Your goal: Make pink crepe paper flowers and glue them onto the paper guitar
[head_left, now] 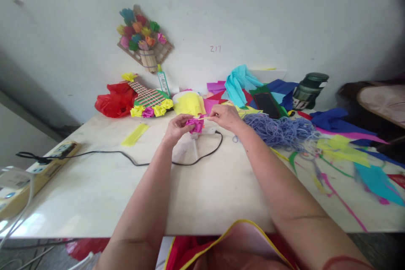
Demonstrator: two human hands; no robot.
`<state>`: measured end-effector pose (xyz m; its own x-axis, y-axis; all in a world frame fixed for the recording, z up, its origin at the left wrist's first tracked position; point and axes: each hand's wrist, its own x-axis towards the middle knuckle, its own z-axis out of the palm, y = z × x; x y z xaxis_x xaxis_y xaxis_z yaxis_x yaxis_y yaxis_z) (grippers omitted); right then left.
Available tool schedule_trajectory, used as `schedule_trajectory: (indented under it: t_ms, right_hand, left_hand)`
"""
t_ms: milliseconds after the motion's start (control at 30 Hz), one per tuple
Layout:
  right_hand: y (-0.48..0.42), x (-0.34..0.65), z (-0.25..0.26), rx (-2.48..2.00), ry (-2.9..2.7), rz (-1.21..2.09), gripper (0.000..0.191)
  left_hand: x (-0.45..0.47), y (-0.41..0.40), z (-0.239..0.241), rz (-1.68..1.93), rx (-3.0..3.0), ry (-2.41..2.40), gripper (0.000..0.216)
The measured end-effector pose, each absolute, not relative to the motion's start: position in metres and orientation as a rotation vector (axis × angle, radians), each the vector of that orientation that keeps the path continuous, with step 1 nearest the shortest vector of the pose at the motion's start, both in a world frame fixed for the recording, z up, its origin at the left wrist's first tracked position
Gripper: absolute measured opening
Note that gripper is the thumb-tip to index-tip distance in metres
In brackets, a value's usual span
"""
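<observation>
My left hand [177, 130] pinches a pink crinkled paper flower [196, 126] above the middle of the table. From the other side my right hand [225, 117] reaches in, thumb and fingers closed on the end of a thin pale yellow strip [202, 118]. The strip spans the gap between both hands, over the flower's top. Just beneath lies a white corded tool [207, 132], possibly a glue gun, partly hidden by the flower. Behind the hands rests a stack of yellow paper [189, 103].
A black cord [126, 153] runs left to a power strip [53, 168]. Tangled blue-grey string [278, 130] and coloured paper scraps [344, 149] spread at right, near a phone [266, 105] and a dark green jar [310, 90]. A flower-trimmed stick craft [150, 99] leans at the back.
</observation>
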<state>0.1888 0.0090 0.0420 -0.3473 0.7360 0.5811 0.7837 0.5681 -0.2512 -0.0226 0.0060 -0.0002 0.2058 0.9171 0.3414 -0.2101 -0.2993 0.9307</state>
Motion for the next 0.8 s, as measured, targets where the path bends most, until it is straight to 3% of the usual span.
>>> schedule_trajectory:
  t_ms: [533,800]
  right_hand:
    - [0.0121,0.1895,0.0401,-1.112,-2.145,-0.13,0.008]
    - [0.0114,0.1951,0.0441,-1.169,-2.253,-0.148,0.026]
  left_hand:
    - [-0.0231,0.0065,-0.0009,1.338,1.421,0.77,0.04]
    - [-0.0233,0.0059,-0.0008,1.323,1.429,0.742,0.037]
